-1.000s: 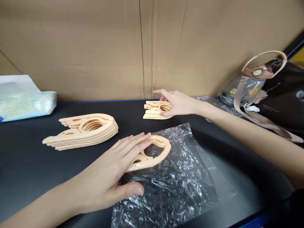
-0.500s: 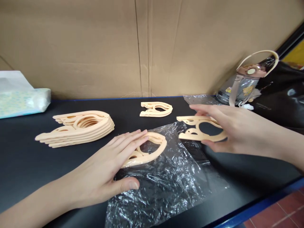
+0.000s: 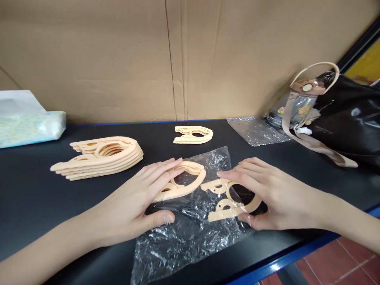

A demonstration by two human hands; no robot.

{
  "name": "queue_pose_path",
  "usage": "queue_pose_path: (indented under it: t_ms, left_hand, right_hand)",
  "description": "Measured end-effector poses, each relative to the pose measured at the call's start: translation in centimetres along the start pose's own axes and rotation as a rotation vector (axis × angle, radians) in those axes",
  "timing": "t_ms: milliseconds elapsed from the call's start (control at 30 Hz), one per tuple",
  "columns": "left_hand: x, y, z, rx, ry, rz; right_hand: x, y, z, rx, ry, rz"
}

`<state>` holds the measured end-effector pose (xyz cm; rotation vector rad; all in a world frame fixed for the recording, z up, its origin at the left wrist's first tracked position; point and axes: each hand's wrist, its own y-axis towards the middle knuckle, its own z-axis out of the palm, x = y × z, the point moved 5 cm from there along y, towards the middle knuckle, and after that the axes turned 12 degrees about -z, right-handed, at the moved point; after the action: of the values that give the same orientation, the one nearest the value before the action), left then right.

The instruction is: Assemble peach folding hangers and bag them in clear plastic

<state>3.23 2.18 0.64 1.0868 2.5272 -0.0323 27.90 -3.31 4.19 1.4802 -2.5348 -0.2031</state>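
My left hand (image 3: 145, 198) lies flat, fingers stretched, over a cream folding hanger (image 3: 194, 188) that rests on or in a clear plastic bag (image 3: 166, 249); which, I cannot tell. Between the thumb and fingers of my right hand (image 3: 261, 194) is a second folded hanger (image 3: 228, 213), held by its rounded end. Its two arm ends point left, over the bag and close to the first hanger. Left of my hands is a stack of several folded hangers (image 3: 101, 158). Another small folded pile (image 3: 193, 135) lies farther back.
A second clear bag (image 3: 255, 132) lies at the back right, beside a bottle (image 3: 303, 103) with a strap and a black bag (image 3: 353, 122). A tissue pack (image 3: 32, 122) sits at the left. Cardboard (image 3: 118, 59) stands behind the black table, whose blue edge (image 3: 276, 261) is in front.
My right hand has brought its hanger left and toward me, over the clear bag and nearer the other hanger. My left hand has stayed flat in nearly the same place.
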Motion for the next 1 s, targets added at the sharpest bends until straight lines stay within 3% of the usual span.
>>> queue_pose_path:
  t_ms: [167,333,433,667,833,1000]
  left_hand:
    - [0.2,-0.1,0.1,0.005,0.013,-0.003]
    - [-0.2,-0.1,-0.2,-0.018,0.049,0.038]
    - [-0.4,-0.1,-0.2,-0.003,0.047,0.027]
    - [-0.5,0.0,-0.1,0.047,0.037,-0.018]
    - [-0.6,0.0,-0.3,0.033,0.042,-0.016]
    - [-0.6,0.0,-0.3,0.051,0.042,-0.020]
  right_hand:
    - [-0.3,-0.1,0.1,0.023,0.037,-0.018]
    - [-1.7,-2.2,-0.7,0.091,0.042,0.136]
    - [-2.0,-2.9,-0.8,0.109,0.021,0.157]
    - [-0.5,-1.4,0.1,0.048,0.083,0.064]
    - [0.1,-0.2,1.4,-0.078,0.137,-0.014]
    - [-0.8,-0.6,1.5,-0.093,0.237,0.064]
